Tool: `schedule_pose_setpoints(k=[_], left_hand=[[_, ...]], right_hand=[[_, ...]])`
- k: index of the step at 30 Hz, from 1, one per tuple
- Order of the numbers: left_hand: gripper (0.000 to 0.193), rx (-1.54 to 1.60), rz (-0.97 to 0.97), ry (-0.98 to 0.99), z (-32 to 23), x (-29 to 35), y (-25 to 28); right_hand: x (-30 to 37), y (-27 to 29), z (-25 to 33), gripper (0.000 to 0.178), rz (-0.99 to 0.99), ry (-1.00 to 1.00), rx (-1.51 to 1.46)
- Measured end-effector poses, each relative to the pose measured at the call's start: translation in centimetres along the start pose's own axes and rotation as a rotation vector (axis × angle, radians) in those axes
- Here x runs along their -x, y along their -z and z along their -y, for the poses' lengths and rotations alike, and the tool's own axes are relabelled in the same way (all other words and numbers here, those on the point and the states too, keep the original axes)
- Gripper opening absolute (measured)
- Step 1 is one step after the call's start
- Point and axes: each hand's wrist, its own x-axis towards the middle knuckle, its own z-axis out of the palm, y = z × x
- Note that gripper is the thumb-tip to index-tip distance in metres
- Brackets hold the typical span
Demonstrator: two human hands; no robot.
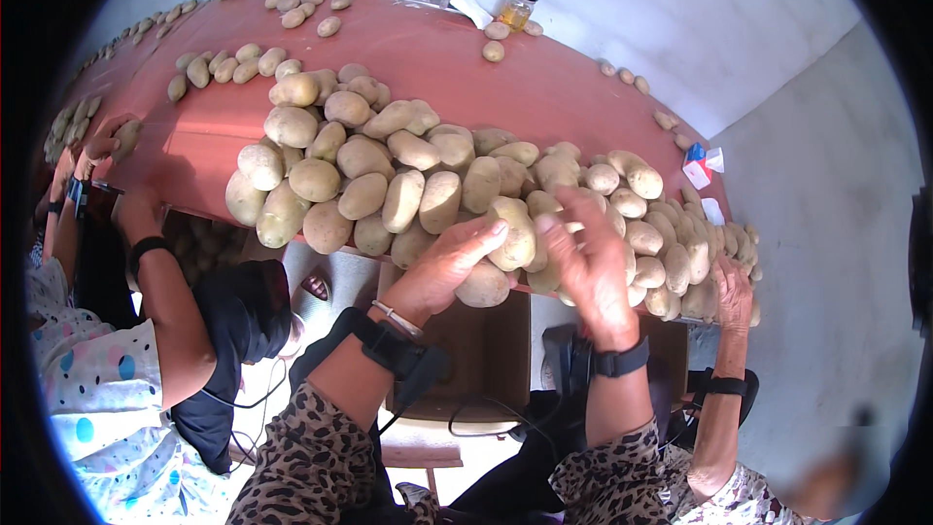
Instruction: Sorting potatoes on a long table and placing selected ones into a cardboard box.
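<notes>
A long heap of potatoes [364, 157] lies along the near edge of the red table. My left hand [449, 261] is at the table's edge, palm up, its fingers closed under a potato [483, 285]. Its thumb reaches up against another potato [512, 233] at the front of the heap. Just to the right, my right hand [591, 258] is over the heap's front, thumb and fingers apart and slightly blurred. Its fingertips are among the potatoes, and nothing shows gripped in it. Below my hands, between my forearms, stands an open brown carton [466, 345].
On the left a co-worker's hand [105, 141] is at more potatoes; another person's hand [733, 290] touches the heap's right end. Smaller potato groups [233, 66] lie across the red table [408, 49]. A glass jar [518, 9] and a small box [697, 166] stand near the wall.
</notes>
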Motion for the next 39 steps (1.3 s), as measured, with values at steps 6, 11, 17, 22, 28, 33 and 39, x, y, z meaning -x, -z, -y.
schedule_pose_setpoints(k=[6,11,17,22,28,33,39], left_hand=[[0.049,0.111,-0.117,-0.056,0.9,-0.7,0.8],[0.058,0.263,-0.040,0.009,0.1,-0.3,1.7],[0.059,0.323,-0.127,-0.074,-0.2,-0.5,2.1],[0.056,0.387,-0.168,-0.065,-0.4,-0.5,2.4],[0.055,0.594,-0.209,-0.028,0.3,-1.1,2.5],[0.061,0.621,-0.064,-0.053,0.5,-0.7,3.5],[0.038,0.348,-0.140,0.069,-0.5,0.3,3.2]], right_hand=[[-0.2,-2.6,0.1,0.045,0.167,0.224,-0.037],[-4.0,-2.5,-1.1,0.039,-0.013,0.022,-0.174],[-5.8,-3.2,-4.9,0.030,-0.015,0.164,0.695],[-4.3,-2.9,-0.6,0.022,-0.117,0.243,0.377],[-0.5,-4.1,4.4,0.043,0.315,0.481,0.225],[-0.4,-5.0,3.4,0.047,0.322,0.405,0.208],[-5.2,-4.3,3.3,0.041,0.010,0.219,0.091]])
